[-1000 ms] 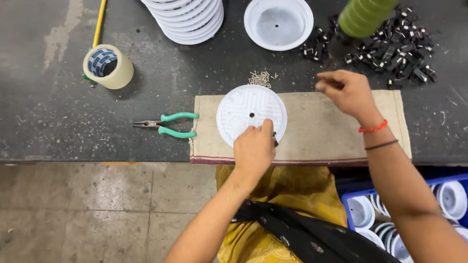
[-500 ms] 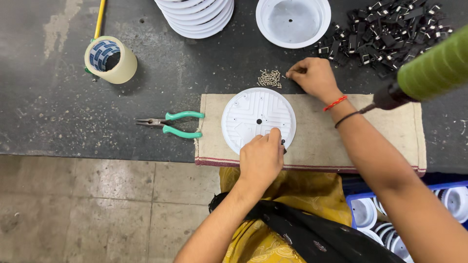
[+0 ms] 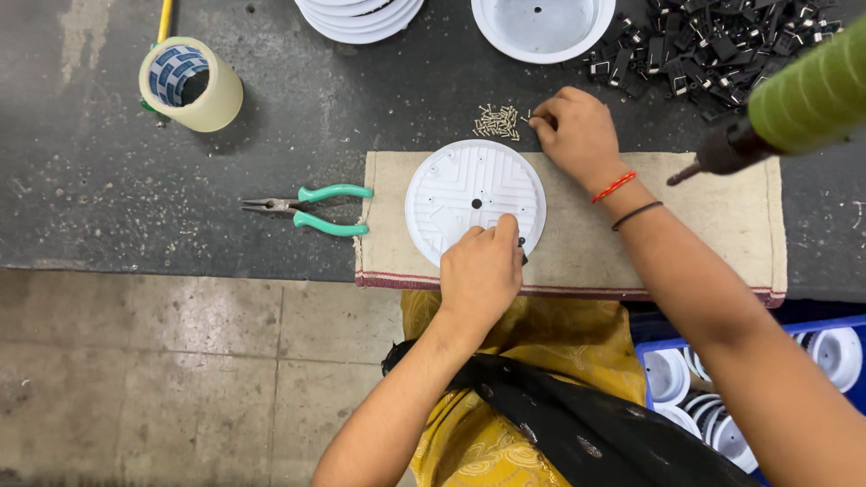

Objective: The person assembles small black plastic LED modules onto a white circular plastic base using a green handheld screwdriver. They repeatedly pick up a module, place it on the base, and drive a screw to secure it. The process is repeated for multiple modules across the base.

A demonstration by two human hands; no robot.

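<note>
Since a moment ago, the right hand [image 3: 577, 133] has travelled from the right part of the beige cloth mat [image 3: 686, 216] up and leftward to the small heap of brass-coloured screws [image 3: 498, 121] on the dark tabletop [image 3: 180, 207]; its fingertips are now pinched together right at the edge of that heap, though whether a screw is already between them I cannot tell. Half a second back it was already near the same spot, so the last shift is slight. The left hand [image 3: 483, 271] has kept its place on the near rim of the round white plastic disc [image 3: 475, 200], fingers curled and pressing down on it, with a small dark part just at the fingertips.

That disc lies flat on the left part of the mat, ribbed side up, a hole at its centre. Teal-handled pliers [image 3: 307, 209] lie just left of the mat. A roll of clear tape [image 3: 189, 83] stands at the far left. A stack of white discs [image 3: 361, 13] and a white round housing [image 3: 543, 25] sit along the far edge, beside a pile of small black parts [image 3: 722, 45]. A green-gripped screwdriver tool [image 3: 794, 99] hangs over the right end of the mat, partly covering the black pile. A blue crate of white housings [image 3: 722, 397] sits below the tabletop edge.
</note>
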